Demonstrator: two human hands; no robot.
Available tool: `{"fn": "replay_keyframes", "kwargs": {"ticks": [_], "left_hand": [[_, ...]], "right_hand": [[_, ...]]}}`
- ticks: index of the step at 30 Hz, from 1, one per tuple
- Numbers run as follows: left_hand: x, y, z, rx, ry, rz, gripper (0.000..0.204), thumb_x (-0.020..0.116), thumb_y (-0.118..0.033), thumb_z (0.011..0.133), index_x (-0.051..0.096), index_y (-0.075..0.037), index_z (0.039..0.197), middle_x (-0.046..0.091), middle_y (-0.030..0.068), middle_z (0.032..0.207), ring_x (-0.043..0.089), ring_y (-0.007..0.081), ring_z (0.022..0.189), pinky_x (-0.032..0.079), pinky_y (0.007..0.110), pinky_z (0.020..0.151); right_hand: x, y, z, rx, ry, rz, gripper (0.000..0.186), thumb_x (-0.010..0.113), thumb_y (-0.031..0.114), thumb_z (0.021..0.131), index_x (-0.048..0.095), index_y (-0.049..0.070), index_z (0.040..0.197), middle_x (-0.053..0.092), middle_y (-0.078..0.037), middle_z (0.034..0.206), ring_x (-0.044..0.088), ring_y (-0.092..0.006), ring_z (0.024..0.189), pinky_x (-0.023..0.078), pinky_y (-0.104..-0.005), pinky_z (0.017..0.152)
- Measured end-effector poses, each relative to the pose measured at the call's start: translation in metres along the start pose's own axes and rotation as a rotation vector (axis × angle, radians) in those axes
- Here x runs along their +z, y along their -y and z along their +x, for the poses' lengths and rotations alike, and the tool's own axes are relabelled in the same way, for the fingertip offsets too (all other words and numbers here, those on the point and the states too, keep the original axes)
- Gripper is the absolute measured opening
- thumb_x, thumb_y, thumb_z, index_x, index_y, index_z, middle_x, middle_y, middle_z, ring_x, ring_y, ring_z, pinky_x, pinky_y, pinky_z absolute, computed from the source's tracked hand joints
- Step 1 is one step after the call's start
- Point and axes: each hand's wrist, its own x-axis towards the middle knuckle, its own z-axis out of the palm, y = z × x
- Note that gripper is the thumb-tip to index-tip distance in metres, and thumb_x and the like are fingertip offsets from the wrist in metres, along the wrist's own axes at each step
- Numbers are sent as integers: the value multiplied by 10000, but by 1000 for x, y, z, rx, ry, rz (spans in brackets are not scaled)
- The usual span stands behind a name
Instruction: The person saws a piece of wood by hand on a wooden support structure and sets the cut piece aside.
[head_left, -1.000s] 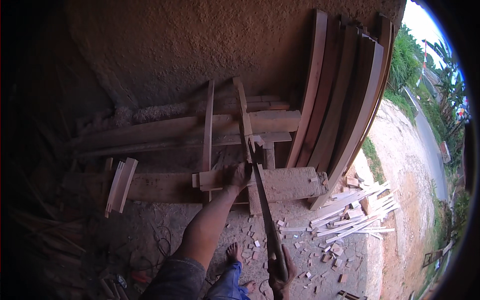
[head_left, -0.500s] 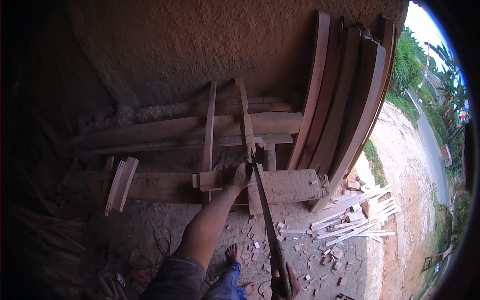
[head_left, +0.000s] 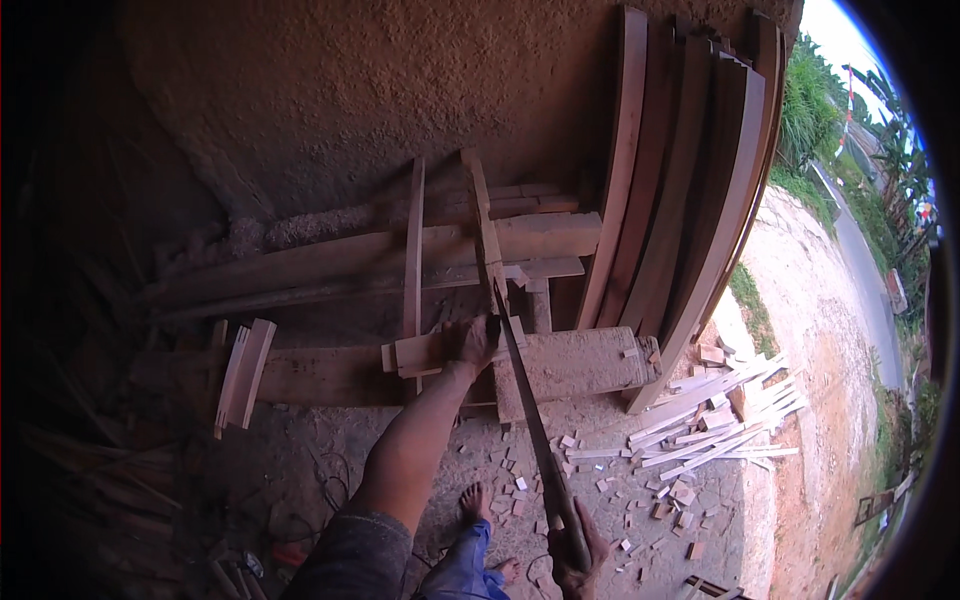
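My left hand (head_left: pixel 474 341) is closed over a short wooden block (head_left: pixel 418 353) and presses it down on the thick bench beam (head_left: pixel 325 378). In my right hand (head_left: pixel 582 552) is the handle of a long handsaw (head_left: pixel 528 400). Its narrow blade runs away from me, the tip close beside my left fingers at the block's right end. Just beyond the tip, a narrow upright board (head_left: pixel 483 225) leans over the beams. Whether the teeth are in the wood I cannot tell.
Tall planks (head_left: pixel 640 180) lean against the rough wall on the right. Pale offcut strips (head_left: pixel 710 425) lie heaped on the floor at right, with small scraps around my feet. A pair of short grooved pieces (head_left: pixel 245 375) rests at the beam's left. Another thin board (head_left: pixel 414 245) crosses behind the block.
The saw and my right hand have shifted slightly up and forward in the picture. My left hand keeps its hold on the block. The whole view has tilted slightly.
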Motion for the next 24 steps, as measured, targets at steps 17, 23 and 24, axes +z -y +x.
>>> {"fn": "replay_keyframes", "kwargs": {"ticks": [17,23,24], "left_hand": [[-17,-11,4,46,21,92,307,506,-392,913,718,-170,909,720,102,889,694,324,830,500,499,754],[-9,-1,0,91,-92,-28,260,545,-355,880,713,-161,923,705,141,858,681,356,803,495,497,718],[-8,-5,2,86,-85,3,253,552,-348,874,713,-160,923,702,145,860,679,361,801,495,495,714]], "right_hand": [[32,17,72,-123,5,15,568,748,189,806,556,31,1317,691,-196,1077,711,-268,918,545,-339,763],[-7,-2,-6,-188,-24,-32,503,736,190,821,585,36,1276,691,-184,1093,715,-268,929,558,-365,783],[-4,-55,-31,-281,-120,-544,495,733,192,828,589,30,1273,692,-184,1100,715,-263,947,559,-369,809]]}}
